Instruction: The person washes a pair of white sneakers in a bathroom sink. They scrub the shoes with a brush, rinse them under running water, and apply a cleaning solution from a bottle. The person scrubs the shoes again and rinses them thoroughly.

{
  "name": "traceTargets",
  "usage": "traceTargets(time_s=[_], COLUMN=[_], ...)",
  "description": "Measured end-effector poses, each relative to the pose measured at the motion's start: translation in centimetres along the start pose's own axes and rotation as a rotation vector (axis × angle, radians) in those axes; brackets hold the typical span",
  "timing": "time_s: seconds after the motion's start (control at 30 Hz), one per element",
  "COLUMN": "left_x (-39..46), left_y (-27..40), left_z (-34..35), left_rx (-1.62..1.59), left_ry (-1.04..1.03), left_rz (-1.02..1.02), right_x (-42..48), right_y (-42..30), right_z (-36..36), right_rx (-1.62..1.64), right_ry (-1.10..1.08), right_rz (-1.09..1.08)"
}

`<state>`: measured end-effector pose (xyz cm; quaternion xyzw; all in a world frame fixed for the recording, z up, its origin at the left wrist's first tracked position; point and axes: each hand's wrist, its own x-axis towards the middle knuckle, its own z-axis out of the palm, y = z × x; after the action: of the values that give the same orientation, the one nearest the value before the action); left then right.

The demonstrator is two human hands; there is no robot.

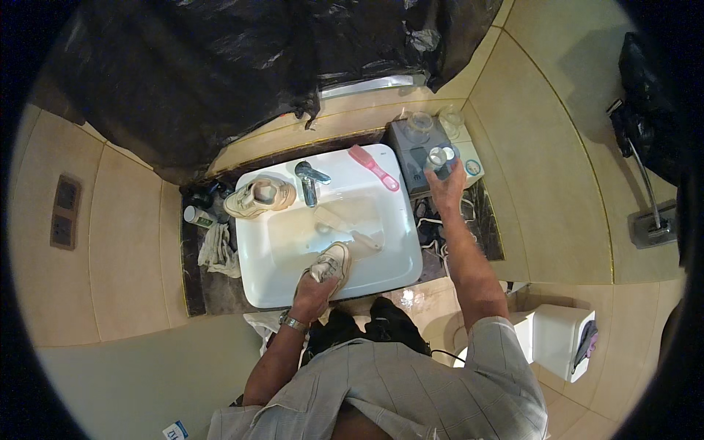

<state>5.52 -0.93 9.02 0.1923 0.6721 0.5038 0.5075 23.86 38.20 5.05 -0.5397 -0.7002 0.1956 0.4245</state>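
Note:
My left hand [314,297] grips a pale laced shoe [333,264] over the front part of the white sink [330,292]. At the upper right, my right hand [446,186] has its fingers around a small clear container [436,158] above a grey box [407,165]. A second pale shoe [258,198] rests on the sink's back left rim, beside the chrome faucet [311,181]. On the back right rim lies a pink brush [375,168]. Cloudy water stands in the basin, and a long pale object [333,221], not clearly seen, lies in it.
Glass jars [419,125] stand on the boxes at the back right. Black items with white cords lie right of the sink. To its left are a white bottle [198,216] and a crumpled cloth [219,252]. Black plastic sheeting [220,66] hangs behind. A white toilet is at lower right.

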Motion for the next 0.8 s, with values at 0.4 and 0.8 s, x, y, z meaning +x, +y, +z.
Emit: traceTargets(time_s=[0.4, 0.8], left_x=[-0.4, 0.7], left_y=[0.4, 3.5], left_z=[-2.0, -1.6], left_rx=[1.013, -0.305], left_ry=[-0.089, 0.05], left_rz=[-0.058, -0.245], right_x=[3.0, -8.0], right_y=[2.7, -12.5], right_z=[3.4, -6.0], right_rx=[0.096, 0.291], right_ry=[-0.143, -1.023], right_rz=[0.071, -0.094])
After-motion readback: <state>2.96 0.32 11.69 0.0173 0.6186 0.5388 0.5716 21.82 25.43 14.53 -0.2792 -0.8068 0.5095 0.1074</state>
